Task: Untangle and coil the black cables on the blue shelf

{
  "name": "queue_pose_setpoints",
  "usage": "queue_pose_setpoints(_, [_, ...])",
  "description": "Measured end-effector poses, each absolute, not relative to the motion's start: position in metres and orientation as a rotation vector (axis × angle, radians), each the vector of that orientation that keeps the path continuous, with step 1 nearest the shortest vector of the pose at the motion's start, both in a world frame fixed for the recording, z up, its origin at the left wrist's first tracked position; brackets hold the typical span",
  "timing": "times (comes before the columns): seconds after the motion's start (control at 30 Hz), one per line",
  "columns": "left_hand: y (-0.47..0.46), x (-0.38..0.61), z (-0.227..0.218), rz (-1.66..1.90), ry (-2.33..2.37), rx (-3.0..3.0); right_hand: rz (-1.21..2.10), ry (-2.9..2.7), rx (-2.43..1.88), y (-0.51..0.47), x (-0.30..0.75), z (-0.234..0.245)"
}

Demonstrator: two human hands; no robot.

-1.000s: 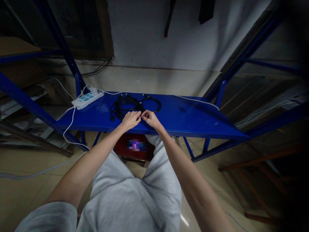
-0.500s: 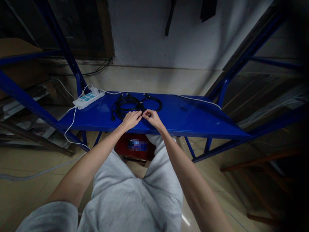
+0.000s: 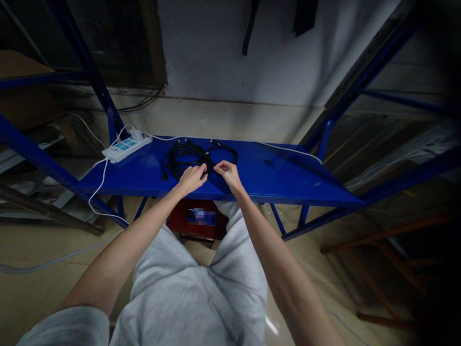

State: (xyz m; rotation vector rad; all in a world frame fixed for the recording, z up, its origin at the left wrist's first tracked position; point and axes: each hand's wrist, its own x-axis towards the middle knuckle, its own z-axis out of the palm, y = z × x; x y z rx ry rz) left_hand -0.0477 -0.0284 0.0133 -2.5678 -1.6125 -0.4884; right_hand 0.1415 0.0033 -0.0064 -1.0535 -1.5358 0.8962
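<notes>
Coiled black cable (image 3: 180, 166) with pale-ended plugs lies on the blue shelf top (image 3: 288, 180), partly behind my left hand. A smaller loop of black cable (image 3: 236, 153) extends from it to the right. At the front of the coil, my left hand (image 3: 193, 178) is closed, with its fingertips curled over a dark piece of the cable. Just to the right is my right hand (image 3: 229, 174), thumb and forefinger pinched together. Whatever may be between those fingertips is too small to make out. A narrow gap separates the two hands.
A white power strip (image 3: 126, 148) with blue sockets sits at the shelf's left end. Its white cord (image 3: 103, 185) hangs over the front. Small dark thin pieces (image 3: 268, 162) lie right of the cables. Under the shelf stands a dark red stool (image 3: 176, 218) carrying a blurred item.
My hands, nearly touching at the fingertips before, are now slightly farther apart. The left has shifted a little left and down. The whole view has moved slightly too.
</notes>
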Motion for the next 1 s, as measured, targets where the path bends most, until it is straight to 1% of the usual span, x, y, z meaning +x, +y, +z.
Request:
queue_pose_setpoints(0.13, [-0.028,-0.047,0.012,-0.469,-1.618,-2.575,0.924,-1.399,-1.096,0.003,0.147,-0.009])
queue_pose_setpoints(0.27, [-0.029,-0.046,0.011,-0.462,-1.595,-2.593,0.962,-1.183,-1.023,0.005,0.157,-0.011])
queue_pose_setpoints(0.4, [-0.031,-0.044,0.013,-0.405,-1.622,-2.56,0.95,-1.126,-1.088,0.016,0.187,0.004])
queue_pose_setpoints(0.53, [-0.034,-0.042,0.015,-0.335,-1.629,-2.506,0.76,-1.183,-1.275,0.034,0.246,0.03])
queue_pose_setpoints(0.63, [-0.034,-0.041,0.015,-0.345,-1.598,-2.513,0.593,-1.244,-1.403,0.045,0.293,0.039])
queue_pose_setpoints(0.7, [-0.034,-0.042,0.015,-0.363,-1.577,-2.528,0.521,-1.29,-1.506,0.049,0.317,0.038])
queue_pose_setpoints(0.87, [-0.033,-0.042,0.014,-0.371,-1.602,-2.545,0.489,-1.627,-1.705,0.049,0.355,0.022])
queue_pose_setpoints(0.93, [-0.033,-0.042,0.014,-0.369,-1.628,-2.551,0.376,-1.663,-1.841,0.043,0.37,0.014])
queue_pose_setpoints(1.0, [-0.033,-0.043,0.014,-0.361,-1.638,-2.563,0.191,-1.617,-1.97,0.035,0.385,0.006])
